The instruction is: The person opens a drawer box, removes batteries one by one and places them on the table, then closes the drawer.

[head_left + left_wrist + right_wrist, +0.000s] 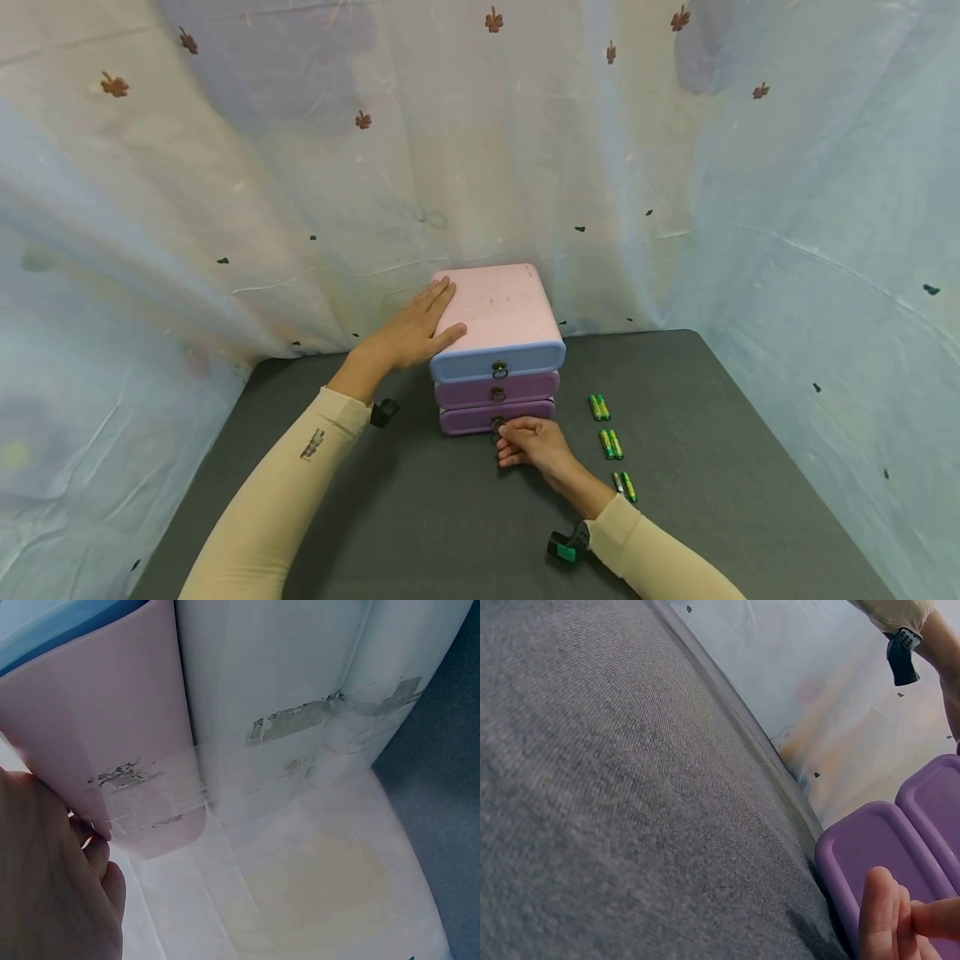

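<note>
A small stacked drawer unit (498, 307) has a pink top, a blue top drawer (465, 364) and two purple drawers below. My left hand (408, 335) rests on the left edge of the pink top, fingers extended. In the left wrist view, clear tape (161, 799) runs across the unit's pink and whitish side (262, 667). At the bottom purple drawer (467, 422), my right hand (542, 450) pinches the ring pull (497, 424) between thumb and finger. The right wrist view shows those fingertips (879, 900) before the purple drawer front (866, 844); the ring is hidden there.
To the right of the unit, green batteries lie in three pairs: a back pair (599, 407), a middle pair (611, 444) and a front pair (628, 487). A dark grey cloth (720, 467) covers the table. Pale patterned curtain (480, 167) hangs behind and at both sides.
</note>
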Demonstrator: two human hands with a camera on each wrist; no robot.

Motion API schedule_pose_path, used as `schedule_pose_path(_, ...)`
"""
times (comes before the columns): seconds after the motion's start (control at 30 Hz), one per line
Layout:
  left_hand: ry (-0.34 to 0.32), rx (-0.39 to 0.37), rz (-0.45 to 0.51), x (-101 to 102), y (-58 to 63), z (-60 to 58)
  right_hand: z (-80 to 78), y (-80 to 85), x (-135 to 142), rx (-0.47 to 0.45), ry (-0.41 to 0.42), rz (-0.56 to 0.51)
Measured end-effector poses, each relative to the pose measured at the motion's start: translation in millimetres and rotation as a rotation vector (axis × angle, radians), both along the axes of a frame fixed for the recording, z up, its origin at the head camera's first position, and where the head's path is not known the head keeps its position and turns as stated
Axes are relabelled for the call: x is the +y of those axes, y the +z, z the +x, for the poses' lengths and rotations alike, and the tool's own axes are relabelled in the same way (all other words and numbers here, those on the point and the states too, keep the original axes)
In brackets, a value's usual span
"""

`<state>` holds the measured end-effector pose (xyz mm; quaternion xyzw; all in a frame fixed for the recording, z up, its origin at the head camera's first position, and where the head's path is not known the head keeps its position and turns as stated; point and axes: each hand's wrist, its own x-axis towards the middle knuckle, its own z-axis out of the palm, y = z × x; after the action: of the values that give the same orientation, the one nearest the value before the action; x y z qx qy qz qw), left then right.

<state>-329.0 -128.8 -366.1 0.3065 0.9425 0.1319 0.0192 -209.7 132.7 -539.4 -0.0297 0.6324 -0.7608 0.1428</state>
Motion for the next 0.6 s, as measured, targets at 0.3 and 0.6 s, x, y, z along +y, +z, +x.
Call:
schedule_pose_path(0.3,0.008,0.001,-0.007,0.0,-0.4,0.7,0.7,-1.4,0.5,0.002,-0.003,0.003)
schedule_pose_path(0.6,0.0,-0.004,0.015,-0.5,0.2,2.0,1.8,-5.4,1.8,-0.001,0.002,0.014)
